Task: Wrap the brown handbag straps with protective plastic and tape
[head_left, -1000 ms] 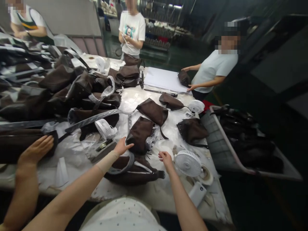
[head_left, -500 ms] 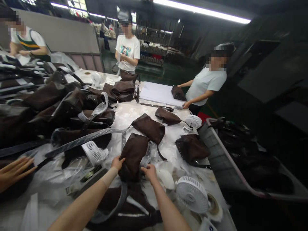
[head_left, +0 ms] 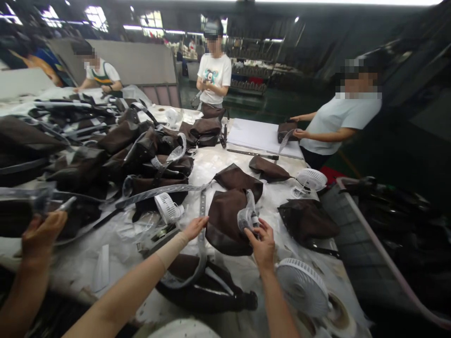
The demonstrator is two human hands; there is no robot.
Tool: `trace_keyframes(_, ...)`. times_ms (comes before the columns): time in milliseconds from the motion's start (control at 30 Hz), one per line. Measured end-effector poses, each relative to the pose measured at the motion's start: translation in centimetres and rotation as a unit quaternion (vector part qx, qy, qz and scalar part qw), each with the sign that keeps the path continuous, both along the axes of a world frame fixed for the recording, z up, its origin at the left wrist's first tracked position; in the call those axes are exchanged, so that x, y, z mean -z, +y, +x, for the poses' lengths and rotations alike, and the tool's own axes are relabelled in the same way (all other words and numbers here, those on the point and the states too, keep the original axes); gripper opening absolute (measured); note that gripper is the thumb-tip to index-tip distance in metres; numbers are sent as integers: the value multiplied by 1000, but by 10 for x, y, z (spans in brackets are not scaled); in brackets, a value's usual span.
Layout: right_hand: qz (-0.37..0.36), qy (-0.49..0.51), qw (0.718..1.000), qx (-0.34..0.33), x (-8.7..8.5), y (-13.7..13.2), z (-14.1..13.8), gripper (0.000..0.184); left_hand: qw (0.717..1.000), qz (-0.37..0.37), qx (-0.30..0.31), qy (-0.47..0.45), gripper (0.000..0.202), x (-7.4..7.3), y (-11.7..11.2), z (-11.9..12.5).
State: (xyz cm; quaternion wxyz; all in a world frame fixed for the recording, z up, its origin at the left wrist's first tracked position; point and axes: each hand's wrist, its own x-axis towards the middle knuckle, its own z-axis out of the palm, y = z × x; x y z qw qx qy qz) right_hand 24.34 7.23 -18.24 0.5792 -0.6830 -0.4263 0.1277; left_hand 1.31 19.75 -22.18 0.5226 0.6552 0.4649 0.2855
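Between my hands a dark brown bag is held slightly tilted above the table. My left hand pinches the bag's left edge. At the bag's right side, the thumb and fingers of my right hand are closed on a plastic-wrapped strap, which is bunched in a loop. Just behind it lies another brown bag. Nearer to me is a dark bag with a wrapped strap curving up beside my left hand.
A co-worker's hand grips wrapped material at left. Brown bags are heaped behind. White fans and a tape roll stand at right, beside a grey bin of dark items. Other people work across the table.
The view has swung left. My right hand has shifted up along the bag with the wrapped strap. At left, the co-worker's flat hand has closed on wrapped material. The far-right person now lifts a strap.
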Motion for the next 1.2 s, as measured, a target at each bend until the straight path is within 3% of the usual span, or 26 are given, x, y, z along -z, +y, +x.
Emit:
trace_keyframes(133,-50,-87,991,-94,26,-8,-39,6,986,32,-161,-20,52,-13,44,-66)
trace_keyframes(233,-80,-124,975,-166,44,-11,-74,10,961,96,-259,-7,44,-19,89,-121)
trace_keyframes(333,-83,-146,961,-219,51,-12,-98,14,921,149,-353,68,27,-26,130,-170)
trace_keyframes(400,-80,-144,959,-230,52,-10,-104,15,899,155,-393,117,19,-33,147,-190)
trace_keyframes(467,-72,-131,966,-211,51,-9,-103,13,885,183,-401,151,18,-40,150,-194)
trace_keyframes(533,-64,-124,975,-176,51,-10,-98,10,887,247,-355,161,23,-44,138,-179)
trace_keyframes(633,-68,-132,980,-132,56,-15,-88,6,919,325,-160,152,33,-36,95,-127)
trace_keyframes(733,-101,-102,982,-124,63,-19,-78,4,941,296,69,148,32,-13,43,-69)
trace_keyframes(800,-126,-73,980,-137,66,-20,-73,3,949,251,130,139,32,5,16,-37)
trace_keyframes(867,-139,-68,976,-154,67,-19,-71,4,973,179,98,111,35,18,-2,-12)
trace_keyframes(933,-143,-82,972,-167,66,-19,-73,5,994,78,22,66,44,26,-12,7)
trace_keyframes(1000,-143,-95,969,-180,64,-19,-79,7,998,2,-45,35,54,30,-18,20)
trace_keyframes(1100,-135,-107,964,-204,61,-21,-94,11,996,-1,-84,42,64,38,-26,27)
trace_keyframes(1200,-105,-80,961,-243,61,-21,-99,17,994,16,-90,53,60,49,-33,19)
